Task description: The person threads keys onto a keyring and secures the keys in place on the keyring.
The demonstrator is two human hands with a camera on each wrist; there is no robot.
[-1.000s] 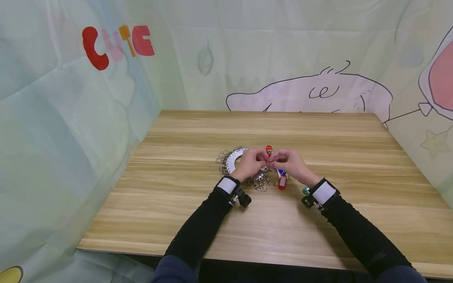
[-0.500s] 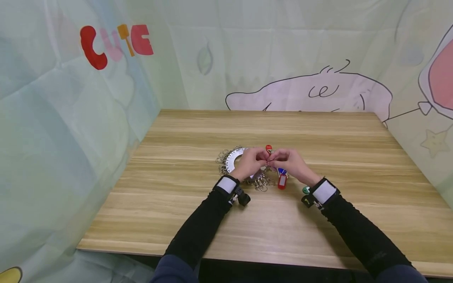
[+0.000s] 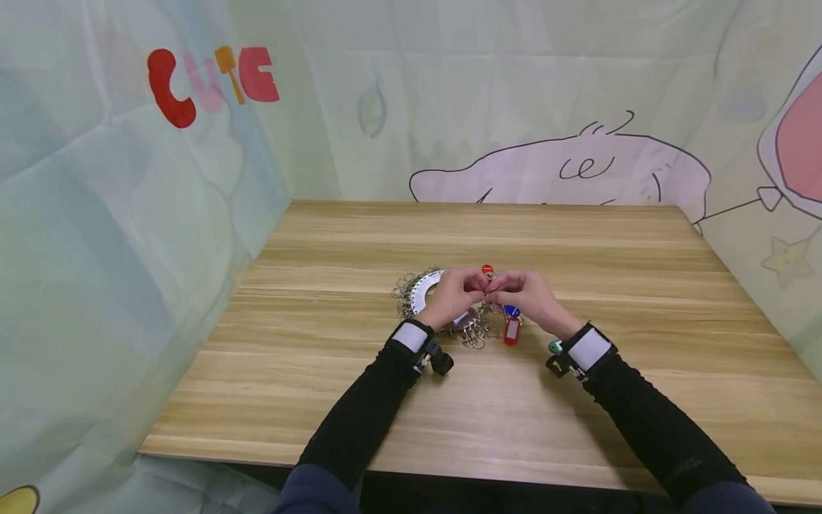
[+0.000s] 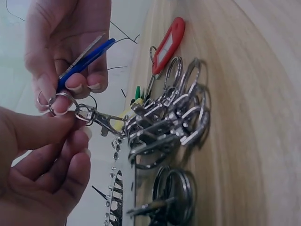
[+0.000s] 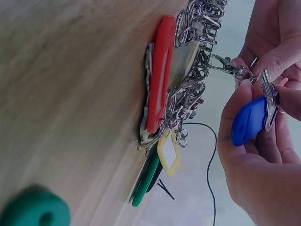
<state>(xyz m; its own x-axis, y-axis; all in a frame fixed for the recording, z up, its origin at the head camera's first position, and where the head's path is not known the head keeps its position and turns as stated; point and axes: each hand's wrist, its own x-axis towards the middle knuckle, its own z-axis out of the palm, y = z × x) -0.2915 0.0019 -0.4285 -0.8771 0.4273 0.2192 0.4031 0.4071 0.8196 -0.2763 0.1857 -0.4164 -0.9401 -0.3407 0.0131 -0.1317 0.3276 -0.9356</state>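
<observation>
My left hand (image 3: 454, 296) and right hand (image 3: 528, 300) meet above the right side of a white ring-shaped key holder (image 3: 420, 289) on the table. In the left wrist view, my left fingertips pinch a small metal ring at the end of a snap hook (image 4: 101, 118), which runs to the holder. A split key ring (image 4: 66, 99) between both hands' fingertips carries a blue key tag (image 5: 248, 122) and a key (image 5: 269, 101), which my right fingers hold. Whether the split ring passes through the hook's ring is hard to tell.
Several snap hooks with rings (image 3: 403, 293) fringe the holder. A red key tag (image 3: 511, 330) lies at its near right, another red tag (image 3: 488, 270) behind the hands. Yellow (image 5: 168, 151) and green (image 5: 146, 176) tags lie close by. Another green tag (image 3: 555, 346) is beside my right wrist.
</observation>
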